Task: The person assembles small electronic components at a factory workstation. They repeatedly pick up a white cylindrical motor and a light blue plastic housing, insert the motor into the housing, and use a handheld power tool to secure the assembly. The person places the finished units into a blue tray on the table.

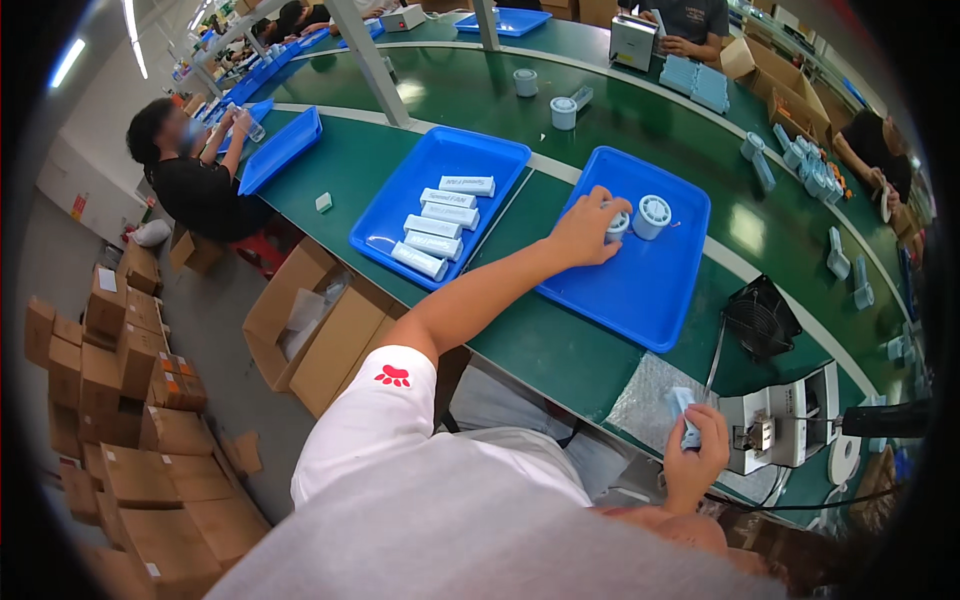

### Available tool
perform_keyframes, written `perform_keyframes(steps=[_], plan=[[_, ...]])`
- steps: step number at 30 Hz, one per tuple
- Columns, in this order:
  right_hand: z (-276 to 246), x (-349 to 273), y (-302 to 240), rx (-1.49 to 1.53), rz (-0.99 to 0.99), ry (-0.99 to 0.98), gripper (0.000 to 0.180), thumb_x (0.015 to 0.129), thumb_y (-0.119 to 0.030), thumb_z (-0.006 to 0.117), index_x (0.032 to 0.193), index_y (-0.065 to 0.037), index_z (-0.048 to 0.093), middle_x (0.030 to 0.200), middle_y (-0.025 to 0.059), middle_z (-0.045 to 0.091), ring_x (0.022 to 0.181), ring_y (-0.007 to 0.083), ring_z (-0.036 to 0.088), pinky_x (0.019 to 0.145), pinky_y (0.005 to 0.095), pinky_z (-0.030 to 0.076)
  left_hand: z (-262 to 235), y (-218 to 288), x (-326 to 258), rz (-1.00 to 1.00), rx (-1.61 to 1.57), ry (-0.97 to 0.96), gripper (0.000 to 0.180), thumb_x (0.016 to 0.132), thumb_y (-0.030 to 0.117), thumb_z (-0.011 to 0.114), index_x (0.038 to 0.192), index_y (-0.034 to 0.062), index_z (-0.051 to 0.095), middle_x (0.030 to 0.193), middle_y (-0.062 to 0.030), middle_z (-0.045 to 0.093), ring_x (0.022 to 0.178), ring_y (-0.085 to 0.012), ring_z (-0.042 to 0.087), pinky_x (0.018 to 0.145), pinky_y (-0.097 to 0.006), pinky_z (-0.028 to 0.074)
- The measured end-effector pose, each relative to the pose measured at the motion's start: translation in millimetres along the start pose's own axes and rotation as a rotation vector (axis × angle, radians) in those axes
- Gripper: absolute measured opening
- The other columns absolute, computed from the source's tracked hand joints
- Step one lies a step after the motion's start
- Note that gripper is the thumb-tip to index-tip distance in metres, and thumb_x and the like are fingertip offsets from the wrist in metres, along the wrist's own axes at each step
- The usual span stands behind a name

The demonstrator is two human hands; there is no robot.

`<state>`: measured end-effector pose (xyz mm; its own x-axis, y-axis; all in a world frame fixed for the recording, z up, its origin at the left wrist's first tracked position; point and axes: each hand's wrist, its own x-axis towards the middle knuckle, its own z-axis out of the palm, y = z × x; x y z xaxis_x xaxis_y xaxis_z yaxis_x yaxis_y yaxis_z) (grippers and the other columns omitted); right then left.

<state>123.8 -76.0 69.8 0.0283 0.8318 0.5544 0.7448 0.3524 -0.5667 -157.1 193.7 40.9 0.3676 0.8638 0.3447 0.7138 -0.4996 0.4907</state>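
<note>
White shirt [450,500], nearest the camera, its pawprint sleeve [365,400] leading to the left hand [588,232] over a blue tray [620,300]. Probable hazard: a slack fingertip hold could let the round light-blue part [617,226] under that hand tip and roll against the matching round part [653,216] just to its right. Left hand half-closed, fingers curled about the round part's top and side; right hand [697,458] closed, thumb and fingers pinching an elongated light-blue piece [683,408], bubble wrap [640,400] to its left, white machine [785,425] to its right.
</note>
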Motion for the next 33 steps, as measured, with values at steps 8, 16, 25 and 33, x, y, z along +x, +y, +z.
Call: perform_keyframes(steps=[8, 16, 25, 33], plan=[[0.3, -6.8, 14.9, 0.432, 0.335, -0.325, 0.043, 0.081, 0.008, 0.074, 0.120, -0.001, 0.059, 0.112, 0.0097, 0.068, 0.095, 0.0174, 0.067, 0.085, 0.0307, 0.054, -22.5, 38.2, -53.0, -0.442, -1.606, 0.070, 0.038, 0.090, 0.012, 0.072, 0.124, 0.0095, 0.056, 0.118, -0.0100, 0.060, 0.105, -0.0202, 0.064, 0.085, -0.034, 0.054], [49.5, 47.5, 1.7, 1.119, 0.426, 0.218, 0.038, 0.099, -0.013, 0.065, 0.131, -0.002, 0.047, 0.111, 0.0223, 0.070, 0.080, 0.0202, 0.068, 0.061, 0.0275, 0.053, -18.0, 82.1, -99.2, -0.174, -0.927, 0.080, 0.013, 0.098, 0.016, 0.068, 0.108, 0.0067, 0.067, 0.098, -0.0023, 0.064, 0.089, -0.0117, 0.061, 0.081, -0.028, 0.049], [102.4, 81.3, -13.7, 1.603, 0.747, 0.166, 0.025, 0.107, -0.028, 0.056, 0.118, -0.006, 0.055, 0.097, 0.0058, 0.065, 0.072, 0.0094, 0.058, 0.065, 0.0252, 0.049, -32.7, 101.7, -109.1, 0.042, -0.619, -0.039, 0.012, 0.094, 0.011, 0.070, 0.102, 0.0027, 0.071, 0.103, -0.0091, 0.064, 0.096, -0.0214, 0.064, 0.084, -0.033, 0.050], [90.0, 69.9, -21.9, 1.308, 0.596, 0.031, 0.028, 0.101, -0.015, 0.065, 0.123, -0.003, 0.052, 0.097, 0.0072, 0.067, 0.076, 0.0108, 0.062, 0.063, 0.0267, 0.051, -39.5, 96.7, -114.7, 0.005, -0.528, -0.230, 0.021, 0.089, 0.013, 0.075, 0.107, 0.0027, 0.070, 0.103, -0.0089, 0.064, 0.098, -0.0237, 0.064, 0.085, -0.035, 0.051]])
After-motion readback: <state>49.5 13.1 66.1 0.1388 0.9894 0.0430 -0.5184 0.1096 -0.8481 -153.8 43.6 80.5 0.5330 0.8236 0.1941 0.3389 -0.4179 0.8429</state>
